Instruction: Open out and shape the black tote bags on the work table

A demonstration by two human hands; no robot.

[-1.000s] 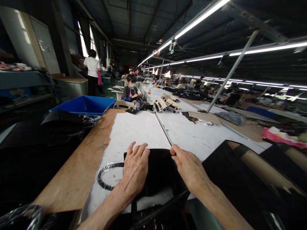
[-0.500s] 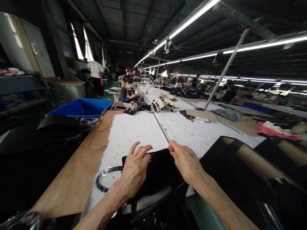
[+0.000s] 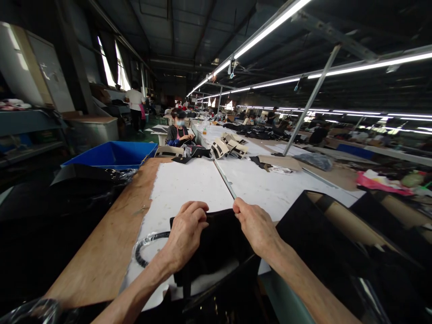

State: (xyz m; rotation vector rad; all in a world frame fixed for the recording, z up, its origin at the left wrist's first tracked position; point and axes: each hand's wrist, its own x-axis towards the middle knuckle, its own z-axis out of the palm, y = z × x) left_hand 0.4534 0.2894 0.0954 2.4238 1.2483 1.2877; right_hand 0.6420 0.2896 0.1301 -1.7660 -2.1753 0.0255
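Two bare hands bracketed the top of a soft black bag [image 3: 219,238] at the near edge of a brown wooden bench [image 3: 101,243], its top largely covered by a flat white paper sheet [image 3: 189,184]. The bag's upper panel looked smooth and dark, with a nearly straight upper edge, a pale patch lower down and small glossy highlights beneath; shadow hid most detail of its lowest part. A black tubular handle [image 3: 139,253] wrapped in crinkled clear film looped out past the bag's left side, over the sheet. The right hand [image 3: 258,229] had its thumb and fingers closed in a pinch on the bag's upper right corner. The left hand [image 3: 186,234] was near the upper left corner, fingers bent inward and thumb slightly apart; whether the fingertips gripped the edge could not be told. Stiff black box-shaped bags [image 3: 310,229] with tan insides lay toward the bench's right edge, near the right forearm.

Half a second earlier, the left hand's fingers had been raised and spread above the bag's edge; now they had drawn together and curled. The right hand had kept its pinch at the same corner, and the looped handle had stayed beside the bag. Beyond the bench's far left, a standing person in a white top [image 3: 135,100] appeared smaller and farther back than a second before.
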